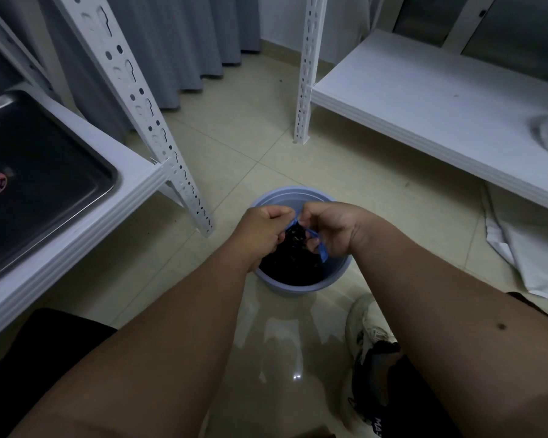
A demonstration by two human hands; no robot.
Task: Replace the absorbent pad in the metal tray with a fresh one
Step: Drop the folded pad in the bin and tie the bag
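Note:
A metal tray lies on the white shelf at the left, with no pad visible inside and a round sticker at its left edge. On the floor stands a light blue bin lined with a black bag. Above the bin, my left hand and my right hand each grip a blue drawstring of the black bag, knuckles close together. What lies inside the bag is hidden.
A white shelf rack carries the tray at the left; its slotted post slants down to the floor near the bin. A second low white shelf stands at the right, with white cloth under it. My shoe is near the bin.

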